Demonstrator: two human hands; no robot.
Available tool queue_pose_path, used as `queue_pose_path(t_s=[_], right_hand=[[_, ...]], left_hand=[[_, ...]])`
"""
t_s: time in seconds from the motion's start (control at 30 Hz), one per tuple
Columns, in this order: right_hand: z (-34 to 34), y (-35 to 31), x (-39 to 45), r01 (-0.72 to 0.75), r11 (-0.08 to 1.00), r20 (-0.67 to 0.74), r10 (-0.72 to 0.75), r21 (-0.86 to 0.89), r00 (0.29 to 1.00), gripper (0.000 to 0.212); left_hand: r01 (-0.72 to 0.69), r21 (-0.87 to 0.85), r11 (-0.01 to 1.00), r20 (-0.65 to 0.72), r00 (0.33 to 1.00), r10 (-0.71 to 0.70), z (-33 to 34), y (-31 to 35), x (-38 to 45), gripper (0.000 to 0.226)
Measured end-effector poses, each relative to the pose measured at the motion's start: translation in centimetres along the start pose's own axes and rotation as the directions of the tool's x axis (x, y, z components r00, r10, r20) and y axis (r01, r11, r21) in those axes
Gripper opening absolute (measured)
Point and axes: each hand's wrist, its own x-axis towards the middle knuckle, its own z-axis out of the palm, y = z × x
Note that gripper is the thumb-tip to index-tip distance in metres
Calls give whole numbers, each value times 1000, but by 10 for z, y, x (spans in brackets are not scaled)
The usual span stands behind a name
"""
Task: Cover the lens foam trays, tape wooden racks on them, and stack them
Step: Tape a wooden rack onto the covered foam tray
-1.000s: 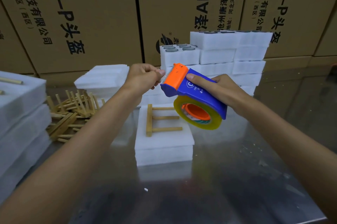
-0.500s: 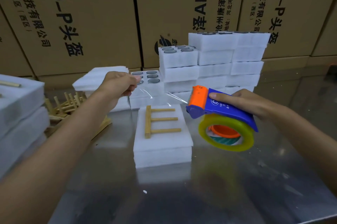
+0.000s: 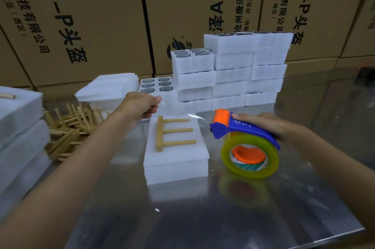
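A covered white foam tray (image 3: 178, 159) lies in the middle of the shiny table with a wooden rack (image 3: 172, 134) flat on top. My right hand (image 3: 269, 125) grips a blue and orange tape dispenser (image 3: 243, 139) with a yellow roll, just right of the tray. My left hand (image 3: 142, 104) pinches the free end of the clear tape (image 3: 180, 112) behind the tray's left side. The strip stretches from that hand across the tray's far edge to the dispenser.
Stacked foam trays with lenses (image 3: 233, 70) stand behind, against cardboard boxes (image 3: 85, 15). Foam cover sheets (image 3: 109, 88) lie at the back left. A heap of wooden racks (image 3: 71, 125) sits left of the tray. Finished stacks (image 3: 18, 127) rise at the far left.
The hands drew apart, pulling out a length of tape. The dispenser moved right and down beside the tray; my left hand moved left and lower, behind the tray.
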Motion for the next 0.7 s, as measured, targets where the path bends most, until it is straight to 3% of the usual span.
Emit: queue_pose_path(t_s=[0.1, 0.23, 0.3, 0.37, 0.43, 0.57, 0.63, 0.7], right_hand=[[2, -11, 2, 39, 988, -83, -52, -152, 995, 76], [9, -16, 10, 246, 933, -193, -301, -261, 934, 53], [14, -16, 9, 323, 886, -218, -405, -333, 888, 55], [17, -18, 6, 312, 849, -218, -431, -427, 875, 75], [16, -22, 1, 270, 841, -150, -377, -468, 914, 88], [11, -23, -8, 270, 800, 182, -203, -536, 962, 77], [5, -21, -7, 257, 777, 234, -146, -574, 961, 78], [-2, -19, -6, 277, 782, 231, -173, -558, 957, 64]], left_hand=[[7, -5, 1000, -10, 1000, -7, -5, -6, 0, 12], [5, -1, 1000, -24, 1000, -5, -11, -11, 0, 11], [14, -2, 1000, -31, 999, -14, -13, -13, -1, 11], [20, -1, 1000, -31, 999, -20, -16, -15, -2, 11], [23, -4, 1000, -35, 999, -23, -18, -16, -2, 11], [18, -10, 1000, -43, 999, -19, -20, -15, -4, 14], [18, -7, 1000, -36, 999, -18, -21, -15, -5, 15], [21, -10, 1000, -27, 999, -21, -20, -16, -6, 15]])
